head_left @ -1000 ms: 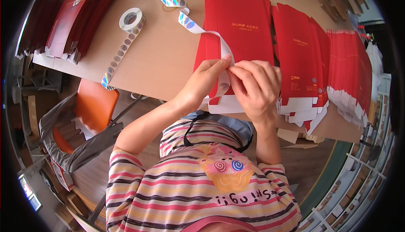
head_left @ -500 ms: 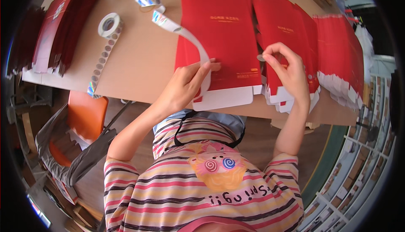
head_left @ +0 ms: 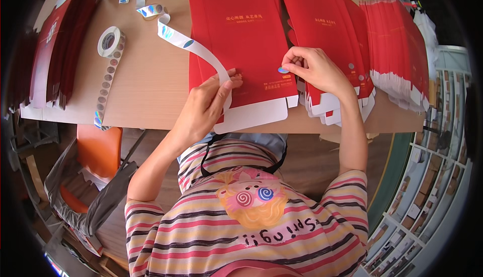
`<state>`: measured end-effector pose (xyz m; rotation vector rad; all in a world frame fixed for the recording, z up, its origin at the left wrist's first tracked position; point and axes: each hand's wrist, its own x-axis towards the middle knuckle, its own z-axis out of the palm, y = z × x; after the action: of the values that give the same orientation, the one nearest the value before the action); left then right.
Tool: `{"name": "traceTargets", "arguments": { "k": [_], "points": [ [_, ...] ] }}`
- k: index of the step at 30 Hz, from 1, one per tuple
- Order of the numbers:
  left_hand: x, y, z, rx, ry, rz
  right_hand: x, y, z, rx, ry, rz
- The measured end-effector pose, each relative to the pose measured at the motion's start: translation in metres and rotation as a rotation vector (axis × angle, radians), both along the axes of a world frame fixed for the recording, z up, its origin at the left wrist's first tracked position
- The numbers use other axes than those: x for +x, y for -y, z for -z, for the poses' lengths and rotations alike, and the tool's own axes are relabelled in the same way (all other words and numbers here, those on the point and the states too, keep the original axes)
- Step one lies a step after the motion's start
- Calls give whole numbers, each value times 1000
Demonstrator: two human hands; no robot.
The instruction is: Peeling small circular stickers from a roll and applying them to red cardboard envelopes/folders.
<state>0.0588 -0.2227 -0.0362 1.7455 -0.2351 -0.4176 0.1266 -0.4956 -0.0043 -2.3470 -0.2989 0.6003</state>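
Observation:
Pinched in my right hand [head_left: 316,68] is a small round shiny sticker [head_left: 283,69]. It is over the lower right part of a flat red box [head_left: 251,40], just above a small gold label; whether it touches the surface I cannot tell. My left hand [head_left: 209,98] grips the end of a white sticker strip [head_left: 188,43] between thumb and fingers, at the box's lower left. The strip curls away up the table and carries a few shiny oval-looking stickers. A white flap [head_left: 254,118] sticks out from the box's near edge.
More flat red boxes [head_left: 322,30] lie right of the first pile, with a tight row of red boxes [head_left: 395,45] beyond. A sticker roll [head_left: 109,42] with a trailing strip lies left on the table [head_left: 151,86]. Stacked boxes [head_left: 63,50] stand far left; an orange chair [head_left: 98,148] is below.
My right hand has moved left with the sticker, from the gap between the piles to over the near box. The left hand still grips the strip. The whole view has shifted slightly.

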Motion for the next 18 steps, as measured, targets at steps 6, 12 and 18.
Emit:
{"name": "traceTargets", "arguments": {
  "k": [6,12,18],
  "points": [
    [1,1,1,11,4,3,-6,-4,-3,-36,49,-3],
    [0,-2,3,-2,-1,-5,-23,-14,-2,-439,455,57],
    [6,-11,2,-81,-52,-17,-38,-8,17,-123,200,362]
  ]
}}
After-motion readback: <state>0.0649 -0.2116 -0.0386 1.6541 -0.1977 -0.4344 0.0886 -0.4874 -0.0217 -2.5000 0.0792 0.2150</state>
